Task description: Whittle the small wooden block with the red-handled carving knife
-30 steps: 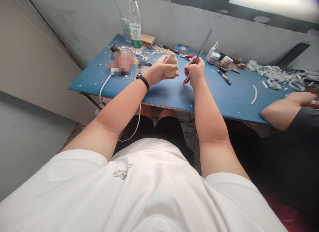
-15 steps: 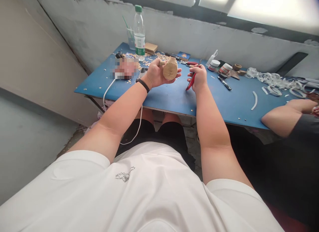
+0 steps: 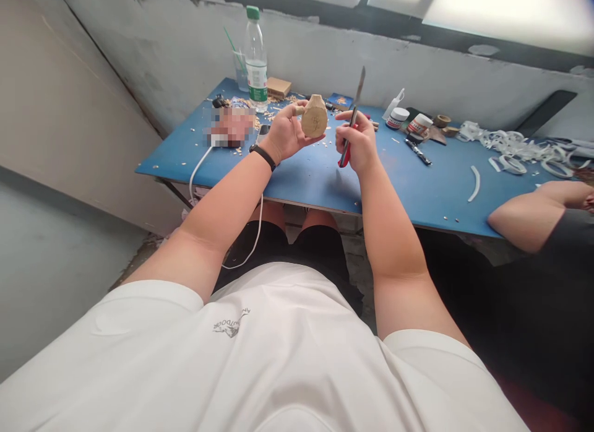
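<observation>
A light wooden piece [image 3: 314,119] with a round, flat face and a marking drawn on it rests in my left hand [image 3: 288,133], its fingers wrapped under and beside it. Just to the right, my right hand [image 3: 357,138] grips a red-handled knife [image 3: 359,91], its blade pointing up and away from me. The blade and the wood are apart. Both hands are above the blue table [image 3: 315,181].
A water bottle [image 3: 257,70], a cup [image 3: 241,72], a wooden block [image 3: 279,87] and wood shavings lie at the back left. Small jars [image 3: 398,118], a pen [image 3: 418,153] and white strips [image 3: 510,150] are to the right. Another person's arm [image 3: 529,215] leans at the right edge.
The knife has swung up, so more of its blade shows. My right hand has shifted slightly left, and the wooden piece is a little higher and tilted differently.
</observation>
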`<state>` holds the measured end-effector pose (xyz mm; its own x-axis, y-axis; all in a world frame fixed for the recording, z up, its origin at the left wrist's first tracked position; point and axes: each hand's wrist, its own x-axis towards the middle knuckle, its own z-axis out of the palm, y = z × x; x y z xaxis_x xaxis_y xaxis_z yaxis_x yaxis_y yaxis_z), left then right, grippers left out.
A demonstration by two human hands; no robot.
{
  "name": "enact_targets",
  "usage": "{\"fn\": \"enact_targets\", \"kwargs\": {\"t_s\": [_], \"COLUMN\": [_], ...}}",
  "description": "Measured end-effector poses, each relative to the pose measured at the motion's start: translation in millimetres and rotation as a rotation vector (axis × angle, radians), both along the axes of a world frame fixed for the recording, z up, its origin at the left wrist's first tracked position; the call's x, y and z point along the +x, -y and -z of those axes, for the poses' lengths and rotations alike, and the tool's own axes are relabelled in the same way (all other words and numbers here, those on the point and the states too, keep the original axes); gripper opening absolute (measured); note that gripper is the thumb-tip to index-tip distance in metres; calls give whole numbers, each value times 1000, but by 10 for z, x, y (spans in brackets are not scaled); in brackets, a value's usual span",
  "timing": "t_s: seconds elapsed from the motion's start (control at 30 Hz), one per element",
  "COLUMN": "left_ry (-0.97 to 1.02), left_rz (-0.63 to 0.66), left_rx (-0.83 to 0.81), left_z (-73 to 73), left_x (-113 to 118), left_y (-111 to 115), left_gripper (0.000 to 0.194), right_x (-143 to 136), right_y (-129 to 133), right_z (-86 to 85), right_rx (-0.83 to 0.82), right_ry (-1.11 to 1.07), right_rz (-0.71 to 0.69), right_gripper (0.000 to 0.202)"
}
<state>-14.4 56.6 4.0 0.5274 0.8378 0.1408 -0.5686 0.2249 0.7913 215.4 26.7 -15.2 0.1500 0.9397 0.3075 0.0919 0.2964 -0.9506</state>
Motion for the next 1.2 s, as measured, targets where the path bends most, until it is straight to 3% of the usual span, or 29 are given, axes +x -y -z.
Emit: {"fn": "enact_targets", "kwargs": {"t_s": [0.13,0.23,0.37,0.57,0.77,1.0,1.2], "left_ry": [1,-75,-188,-191,-126,-86,-190], "left_rz": [-54,-55,-77,-122,-126,-195,-223], "left_rx": [-10,29,105,173,185,174,193], "left_z": [-35,-68,-125,-161,-32,157,286], "left_x": [27,43,75,99,84,96,106], "left_y": [-8,-7,22,50,3,-247,-466], "left_gripper": [58,53,62,62,44,30,31], "right_x": [-140,-137,-125,-146,-119,-8,86], "right_y": [100,103,115,189,153,-59,-47], "right_z": [-15,-21,-37,-74,-44,53,-2], "right_rx": [-15,-23,-29,-66,-64,27,2], "right_ry": [73,69,45,92,84,24,33], "right_rz": [-64,-80,-105,-183,-229,-263,-260], "right_gripper": [58,54,49,54,61,82,74]}}
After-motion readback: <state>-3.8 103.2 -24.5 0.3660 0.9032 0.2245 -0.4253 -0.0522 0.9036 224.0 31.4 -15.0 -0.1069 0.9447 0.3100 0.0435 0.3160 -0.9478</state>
